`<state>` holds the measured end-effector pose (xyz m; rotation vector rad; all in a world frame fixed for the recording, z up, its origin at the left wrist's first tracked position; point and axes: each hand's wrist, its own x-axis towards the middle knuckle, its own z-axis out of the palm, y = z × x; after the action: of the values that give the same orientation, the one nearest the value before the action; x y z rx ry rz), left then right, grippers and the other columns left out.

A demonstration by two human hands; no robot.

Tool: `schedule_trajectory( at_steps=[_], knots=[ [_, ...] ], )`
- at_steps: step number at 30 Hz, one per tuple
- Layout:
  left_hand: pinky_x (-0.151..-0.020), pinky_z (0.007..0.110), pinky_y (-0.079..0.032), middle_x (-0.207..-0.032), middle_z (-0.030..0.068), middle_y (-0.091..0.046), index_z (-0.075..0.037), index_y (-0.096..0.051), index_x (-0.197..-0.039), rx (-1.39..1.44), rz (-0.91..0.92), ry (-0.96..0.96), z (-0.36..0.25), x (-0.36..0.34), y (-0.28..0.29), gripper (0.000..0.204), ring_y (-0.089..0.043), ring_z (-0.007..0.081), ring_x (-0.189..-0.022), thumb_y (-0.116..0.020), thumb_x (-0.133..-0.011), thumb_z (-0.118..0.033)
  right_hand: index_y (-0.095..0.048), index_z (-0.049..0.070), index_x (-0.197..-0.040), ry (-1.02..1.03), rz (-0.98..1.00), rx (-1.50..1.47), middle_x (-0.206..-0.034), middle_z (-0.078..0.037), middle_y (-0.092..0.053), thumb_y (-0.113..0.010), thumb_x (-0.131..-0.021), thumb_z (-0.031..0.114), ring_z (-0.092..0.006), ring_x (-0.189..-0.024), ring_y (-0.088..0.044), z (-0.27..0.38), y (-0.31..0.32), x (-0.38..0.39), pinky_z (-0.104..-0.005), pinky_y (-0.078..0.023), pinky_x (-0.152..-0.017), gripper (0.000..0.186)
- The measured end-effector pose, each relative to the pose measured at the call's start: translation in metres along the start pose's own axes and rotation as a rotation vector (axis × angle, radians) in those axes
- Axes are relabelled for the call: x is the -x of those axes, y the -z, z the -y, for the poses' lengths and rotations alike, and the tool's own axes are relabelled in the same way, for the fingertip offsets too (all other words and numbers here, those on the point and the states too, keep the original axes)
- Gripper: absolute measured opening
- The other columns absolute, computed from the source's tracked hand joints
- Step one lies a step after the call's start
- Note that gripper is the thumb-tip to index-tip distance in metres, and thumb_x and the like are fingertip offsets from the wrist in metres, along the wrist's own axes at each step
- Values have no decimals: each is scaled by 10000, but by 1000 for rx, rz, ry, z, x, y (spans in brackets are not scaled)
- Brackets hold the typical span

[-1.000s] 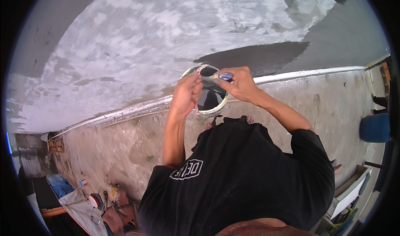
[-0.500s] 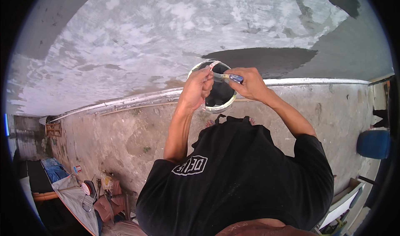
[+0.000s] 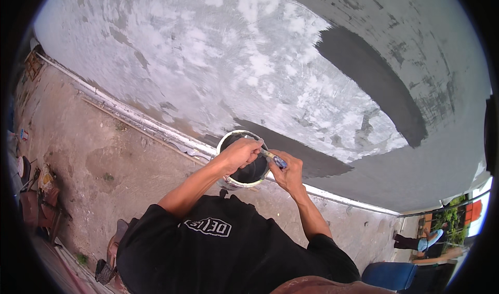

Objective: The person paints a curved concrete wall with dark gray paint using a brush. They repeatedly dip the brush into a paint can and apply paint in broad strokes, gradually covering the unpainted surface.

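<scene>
A round bucket (image 3: 241,185) with a pale, smeared rim and dark grey paint inside hangs in front of me, close to the wall. My left hand (image 3: 242,155) is closed over the bucket's opening, on its handle, most of which the fingers hide. Between the fingers and thumb of my right hand (image 3: 287,172) is a paintbrush (image 3: 279,162) with a blue handle. Its tip points left over the bucket, near my left fingers. Beyond them, the wall (image 3: 249,65) is mottled white and grey, with a fresh dark grey band (image 3: 306,154) low down.
Another dark band (image 3: 377,76) curves higher up the wall at right. A pale ledge (image 3: 358,205) runs along the wall's foot above the stained concrete floor (image 3: 125,164). A blue drum (image 3: 389,276) stands at lower right, a person (image 3: 423,242) farther off. A brown chair (image 3: 39,205) is at left.
My view has turned, so the wall's foot now slopes down to the right and the upper dark band shows more. My hands still hold the bucket and brush, now lower in view.
</scene>
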<state>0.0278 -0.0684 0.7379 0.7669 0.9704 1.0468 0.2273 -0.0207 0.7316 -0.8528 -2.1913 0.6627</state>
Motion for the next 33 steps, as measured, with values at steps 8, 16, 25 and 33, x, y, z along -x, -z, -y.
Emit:
schedule_trajectory(
  at_steps=[8,16,25,33],
  knots=[
    [-428,272,-174,-554,-71,-325,-129,-471,-728,37,12,-56,13,-6,0,364,-231,63,-465,-471,-1022,-343,-728,-12,-1016,-406,288,-438,-714,-70,-719,-633,-847,126,-85,-596,-593,-8,-14,0,-253,-441,-540,238],
    [-414,266,-189,-539,-45,-357,-104,-470,-732,-19,17,15,11,-5,1,365,-254,70,-451,-441,-1029,-314,-721,-18,-1026,-337,185,-424,-755,-86,-725,-662,-839,124,-102,-626,-634,-23,-12,13,-260,-469,-563,243],
    [-411,226,-142,-567,-92,-274,-109,-477,-818,94,31,38,-1,11,2,317,-189,25,-453,-467,-1034,-341,-708,40,-992,234,-115,175,-853,-110,-706,-759,-728,79,-274,-666,-669,-20,-7,19,-351,-523,-583,272],
    [-428,245,-143,-556,-91,-267,-98,-465,-829,-9,30,0,-18,8,-1,332,-181,39,-448,-435,-1041,-351,-716,5,-930,76,-208,36,-845,-136,-715,-728,-734,97,-300,-662,-670,-6,-6,16,-353,-526,-600,216]
  ],
)
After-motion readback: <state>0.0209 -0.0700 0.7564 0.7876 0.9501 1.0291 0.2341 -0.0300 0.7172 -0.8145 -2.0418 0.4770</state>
